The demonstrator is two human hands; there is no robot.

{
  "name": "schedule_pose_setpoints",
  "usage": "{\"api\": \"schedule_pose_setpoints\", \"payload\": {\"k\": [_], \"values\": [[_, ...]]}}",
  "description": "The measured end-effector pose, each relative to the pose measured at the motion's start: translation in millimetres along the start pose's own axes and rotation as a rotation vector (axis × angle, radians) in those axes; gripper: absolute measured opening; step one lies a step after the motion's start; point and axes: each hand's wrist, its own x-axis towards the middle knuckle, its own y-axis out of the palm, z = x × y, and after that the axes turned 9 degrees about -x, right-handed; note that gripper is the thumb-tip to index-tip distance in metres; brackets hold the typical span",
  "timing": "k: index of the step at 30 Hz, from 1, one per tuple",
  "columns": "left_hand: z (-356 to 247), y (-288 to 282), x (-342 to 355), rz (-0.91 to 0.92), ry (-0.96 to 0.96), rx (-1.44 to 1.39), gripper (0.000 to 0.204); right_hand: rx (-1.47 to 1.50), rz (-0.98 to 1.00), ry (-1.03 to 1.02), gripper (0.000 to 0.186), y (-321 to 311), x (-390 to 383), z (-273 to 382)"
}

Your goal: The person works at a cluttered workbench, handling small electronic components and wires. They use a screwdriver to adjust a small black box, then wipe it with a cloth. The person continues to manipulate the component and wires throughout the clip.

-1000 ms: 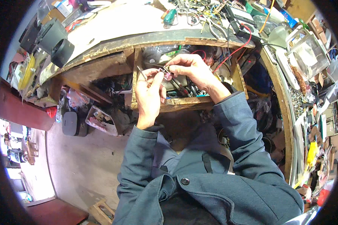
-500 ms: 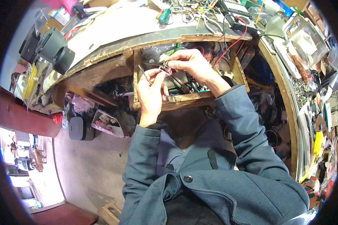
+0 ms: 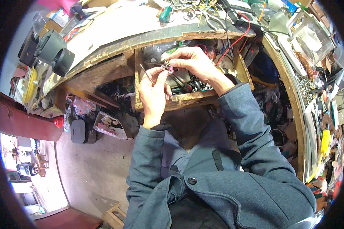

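- Nearby, at five o'clock, the wearer's blue-grey jacket (image 3: 214, 194) spreads out, its sleeves reaching up toward the hands.
- At eleven o'clock the left hand (image 3: 153, 93) has thumb and fingertips closed on a small pinkish-purple and metal part (image 3: 169, 70); a slim rod (image 3: 146, 73) slants up from between its fingers.
- At one o'clock the right hand (image 3: 200, 66) pinches the same part, which sits at twelve o'clock, above the drawer; its finer detail is too small to tell.
- Beneath both hands, the wooden drawer (image 3: 191, 104) is pulled out, full of tools and wires.
- Beyond it lies the worktop (image 3: 114, 34): a green-handled tool (image 3: 165, 15) at twelve o'clock, pliers (image 3: 214, 21) at one.
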Motion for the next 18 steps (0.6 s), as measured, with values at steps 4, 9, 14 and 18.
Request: {"api": "schedule_pose_setpoints", "payload": {"k": [4,9,14,18], "values": [[1.1,0.5,-0.1,-0.019,0.003,0.034,0.014,-0.005,0.0,0.033,0.018,-0.7,-0.2,3.9],[3.9,-0.7,0.4,-0.016,0.008,0.039,0.013,0.0,-0.011,0.009,0.018,-0.3,0.7,-0.7],[4.5,-1.3,0.7,-0.01,-0.006,0.038,0.013,0.028,0.004,0.014,0.017,-1.8,1.6,-3.4],[3.6,-0.4,-0.2,-0.025,-0.018,0.034,0.015,0.049,0.017,0.028,0.017,-1.0,1.3,-2.3]]}}
